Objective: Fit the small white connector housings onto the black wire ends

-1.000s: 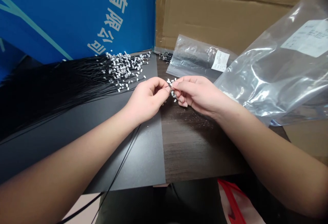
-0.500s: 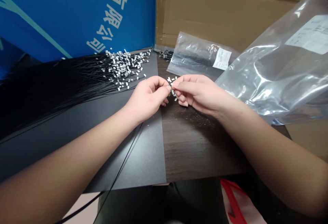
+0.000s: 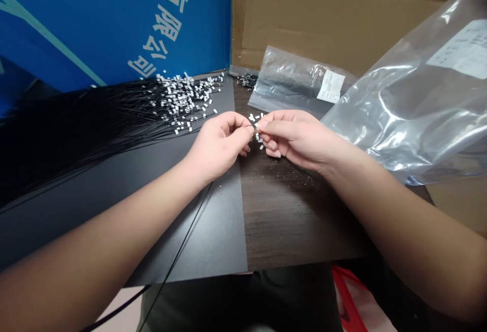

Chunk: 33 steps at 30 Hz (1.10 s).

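Note:
Over the table's middle, my left hand (image 3: 222,144) pinches a thin black cable (image 3: 187,241) between thumb and forefinger; its length runs down past my wrist and over the front edge. My right hand (image 3: 294,137) meets it fingertip to fingertip, thumb and forefinger closed on the cable's tip. Something small and pale shows at that tip, mostly covered by the fingers. Just behind and below the fingertips lie several small white pieces (image 3: 261,147) on the dark wood.
To the left spreads a big heap of black cables (image 3: 76,124) with white tags (image 3: 182,94) at their ends. A blue panel (image 3: 114,17) and a cardboard box (image 3: 323,23) stand behind. Clear plastic bags (image 3: 418,129) with labels lie at the right, and more dark parts (image 3: 246,81) beside the box.
Both hands stay almost in place, still pinched together at the cable's tip. The fingertips have shifted very slightly, and a little more of the pale bit shows.

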Each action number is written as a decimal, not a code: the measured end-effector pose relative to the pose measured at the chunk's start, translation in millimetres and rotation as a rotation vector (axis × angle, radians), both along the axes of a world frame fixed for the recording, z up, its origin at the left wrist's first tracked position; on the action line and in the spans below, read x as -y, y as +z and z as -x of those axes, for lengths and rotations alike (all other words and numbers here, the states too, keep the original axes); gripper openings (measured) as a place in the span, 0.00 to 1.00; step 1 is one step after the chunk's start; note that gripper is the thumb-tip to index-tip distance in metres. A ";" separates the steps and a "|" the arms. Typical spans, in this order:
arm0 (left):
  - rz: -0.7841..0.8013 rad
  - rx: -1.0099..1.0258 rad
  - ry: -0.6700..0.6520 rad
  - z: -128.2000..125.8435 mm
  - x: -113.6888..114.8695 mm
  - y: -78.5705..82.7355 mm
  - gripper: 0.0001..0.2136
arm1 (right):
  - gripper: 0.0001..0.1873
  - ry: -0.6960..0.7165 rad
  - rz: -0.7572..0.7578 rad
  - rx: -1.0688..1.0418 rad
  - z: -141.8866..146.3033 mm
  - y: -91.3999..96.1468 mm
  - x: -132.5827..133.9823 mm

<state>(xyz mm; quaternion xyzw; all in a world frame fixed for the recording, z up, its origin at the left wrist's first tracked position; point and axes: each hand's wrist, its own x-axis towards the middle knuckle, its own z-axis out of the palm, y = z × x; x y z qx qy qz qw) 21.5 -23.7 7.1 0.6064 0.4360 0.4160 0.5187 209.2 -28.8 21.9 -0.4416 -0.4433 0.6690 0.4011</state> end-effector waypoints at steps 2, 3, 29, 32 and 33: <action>-0.002 -0.008 -0.002 0.1 0.0 0.8 0.04 | 0.14 -0.004 -0.006 0.005 0.0 -0.7 0.0; -0.003 -0.012 -0.003 0.1 0.1 1.3 0.04 | 0.15 -0.007 -0.009 0.006 0.2 -1.0 0.2; -0.013 -0.074 -0.003 -1.2 2.0 5.8 0.05 | 0.15 -0.015 -0.126 0.137 -1.3 -2.8 0.6; -0.017 -0.070 0.007 -1.3 1.7 5.7 0.05 | 0.17 -0.027 -0.133 0.142 -0.6 -2.2 0.9; -0.018 -0.063 0.011 -1.3 1.4 5.5 0.05 | 0.17 -0.031 -0.130 0.145 -0.4 -1.7 1.1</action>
